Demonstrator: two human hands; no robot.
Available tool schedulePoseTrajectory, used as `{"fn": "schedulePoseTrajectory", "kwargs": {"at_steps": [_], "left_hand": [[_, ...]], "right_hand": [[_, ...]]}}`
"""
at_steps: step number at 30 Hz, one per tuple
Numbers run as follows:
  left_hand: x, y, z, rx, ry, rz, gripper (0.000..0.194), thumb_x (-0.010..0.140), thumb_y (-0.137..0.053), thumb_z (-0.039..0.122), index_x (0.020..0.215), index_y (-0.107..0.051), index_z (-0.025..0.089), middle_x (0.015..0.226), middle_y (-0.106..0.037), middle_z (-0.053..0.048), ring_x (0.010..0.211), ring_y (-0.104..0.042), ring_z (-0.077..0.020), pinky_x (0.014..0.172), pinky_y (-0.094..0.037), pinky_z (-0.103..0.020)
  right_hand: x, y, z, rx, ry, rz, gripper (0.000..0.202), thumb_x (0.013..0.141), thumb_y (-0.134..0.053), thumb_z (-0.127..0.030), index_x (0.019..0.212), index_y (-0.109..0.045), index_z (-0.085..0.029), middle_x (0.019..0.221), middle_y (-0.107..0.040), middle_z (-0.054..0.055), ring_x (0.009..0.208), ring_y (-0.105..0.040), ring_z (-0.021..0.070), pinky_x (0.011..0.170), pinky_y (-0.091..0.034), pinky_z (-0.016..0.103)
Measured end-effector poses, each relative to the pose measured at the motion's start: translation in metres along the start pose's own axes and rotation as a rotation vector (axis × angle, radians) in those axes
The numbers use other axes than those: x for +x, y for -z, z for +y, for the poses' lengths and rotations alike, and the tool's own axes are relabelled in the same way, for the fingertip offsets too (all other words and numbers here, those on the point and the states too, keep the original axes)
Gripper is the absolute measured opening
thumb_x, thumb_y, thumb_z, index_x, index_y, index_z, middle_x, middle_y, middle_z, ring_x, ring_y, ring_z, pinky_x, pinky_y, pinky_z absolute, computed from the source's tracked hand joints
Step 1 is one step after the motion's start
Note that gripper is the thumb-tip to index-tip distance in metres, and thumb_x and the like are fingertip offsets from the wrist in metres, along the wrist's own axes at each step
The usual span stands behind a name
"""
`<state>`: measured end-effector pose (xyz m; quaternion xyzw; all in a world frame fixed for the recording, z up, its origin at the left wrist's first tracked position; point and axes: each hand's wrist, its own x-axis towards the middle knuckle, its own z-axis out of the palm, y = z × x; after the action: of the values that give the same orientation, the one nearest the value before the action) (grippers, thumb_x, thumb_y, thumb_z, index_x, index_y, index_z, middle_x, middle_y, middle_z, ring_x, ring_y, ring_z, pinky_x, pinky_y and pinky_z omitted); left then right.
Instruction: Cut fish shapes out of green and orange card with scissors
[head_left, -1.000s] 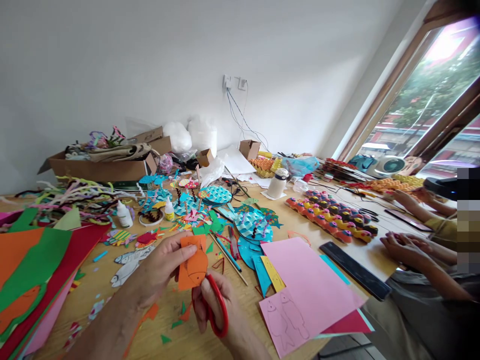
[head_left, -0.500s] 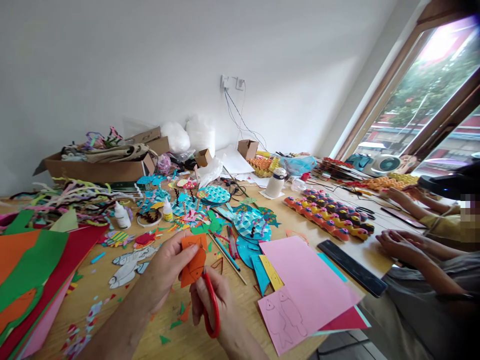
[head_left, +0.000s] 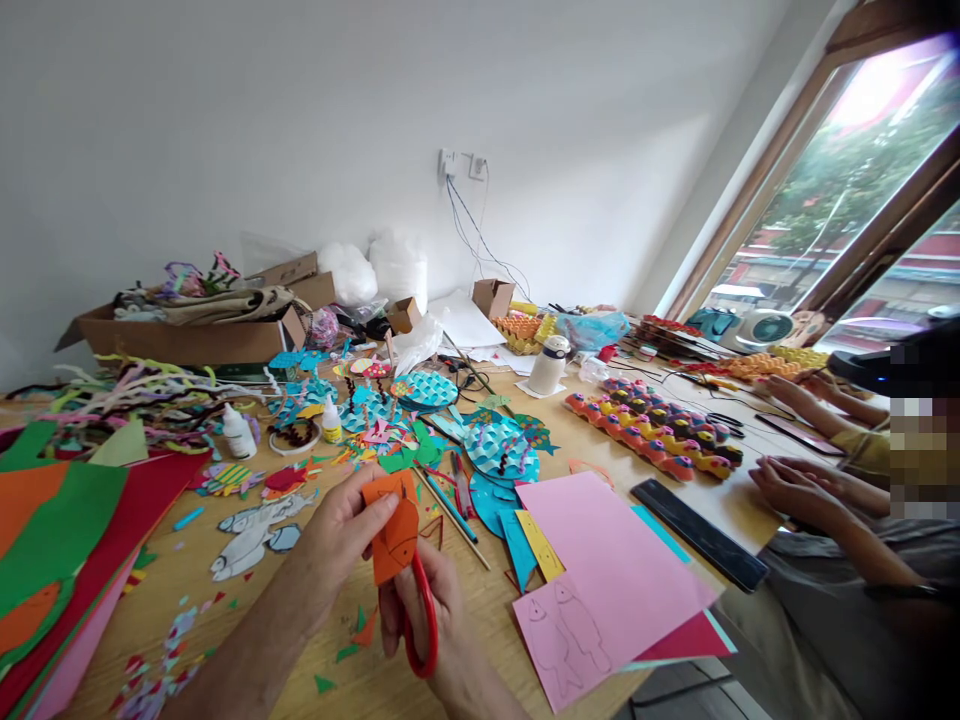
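Between the thumb and fingers of my left hand [head_left: 356, 525] is a piece of orange paper [head_left: 395, 540] with a fish outline drawn in black. My right hand [head_left: 431, 600] is closed round the red handles of a pair of scissors [head_left: 424, 625]. The scissor blades are hidden behind the orange paper. Under my hands, small green and orange paper scraps [head_left: 347, 652] lie on the wooden table. Left of my left hand are white paper fish [head_left: 244, 552] with dark outlines.
Pink paper [head_left: 611, 560] with drawn fish lies at right, beside a long black case [head_left: 699, 533]. Glue bottles [head_left: 239, 432], coloured sheets [head_left: 75, 520] and pipe cleaners [head_left: 150, 400] fill the left. Painted egg cartons [head_left: 660, 425] sit near another person's hands [head_left: 802, 490].
The orange paper has turned slightly and tilted in my left hand. The scissors have shifted, so their blades are now behind the paper.
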<state>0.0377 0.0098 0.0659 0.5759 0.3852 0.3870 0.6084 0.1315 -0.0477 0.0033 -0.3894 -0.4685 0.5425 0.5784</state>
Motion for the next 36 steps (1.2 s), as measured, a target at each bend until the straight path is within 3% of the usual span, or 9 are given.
{"fn": "schedulePoseTrajectory", "kwargs": {"at_steps": [11, 18, 28, 36], "left_hand": [[0.001, 0.001, -0.004, -0.008, -0.009, 0.01, 0.014, 0.072, -0.058, 0.034, 0.068, -0.053, 0.021, 0.055, -0.045, 0.005, 0.063, -0.051, -0.0153, 0.056, -0.038, -0.024], [0.0, 0.001, -0.001, -0.017, 0.001, 0.004, 0.016, 0.073, -0.058, 0.035, 0.066, -0.051, 0.022, 0.056, -0.046, 0.005, 0.065, -0.052, -0.0155, 0.058, -0.039, -0.024], [-0.003, 0.001, 0.0, -0.037, 0.022, -0.074, 0.016, 0.074, -0.058, 0.035, 0.074, -0.052, 0.02, 0.064, -0.051, 0.005, 0.057, -0.044, -0.0111, 0.053, -0.035, -0.021], [-0.003, 0.003, 0.0, -0.051, 0.03, -0.104, 0.017, 0.074, -0.058, 0.035, 0.073, -0.052, 0.02, 0.061, -0.049, 0.005, 0.055, -0.042, -0.01, 0.052, -0.034, -0.02]], "right_hand": [[-0.002, -0.003, -0.007, -0.026, -0.038, 0.03, 0.057, 0.074, -0.042, -0.072, 0.077, -0.05, -0.016, 0.043, -0.035, -0.008, 0.033, -0.032, 0.0053, 0.033, -0.023, 0.016], [0.0, -0.003, 0.001, -0.013, -0.044, 0.052, 0.059, 0.073, -0.042, -0.074, 0.077, -0.052, -0.016, 0.047, -0.033, -0.008, 0.032, -0.033, 0.0048, 0.03, -0.024, 0.016], [0.0, 0.0, 0.0, -0.057, -0.001, 0.056, 0.056, 0.078, -0.042, -0.067, 0.082, -0.06, -0.014, 0.042, -0.038, -0.007, 0.032, -0.035, 0.0051, 0.033, -0.029, 0.015], [0.0, 0.001, 0.004, 0.017, 0.035, 0.059, 0.062, 0.072, -0.043, -0.074, 0.079, -0.061, -0.015, 0.041, -0.036, -0.007, 0.031, -0.032, 0.0055, 0.031, -0.028, 0.016]]}}
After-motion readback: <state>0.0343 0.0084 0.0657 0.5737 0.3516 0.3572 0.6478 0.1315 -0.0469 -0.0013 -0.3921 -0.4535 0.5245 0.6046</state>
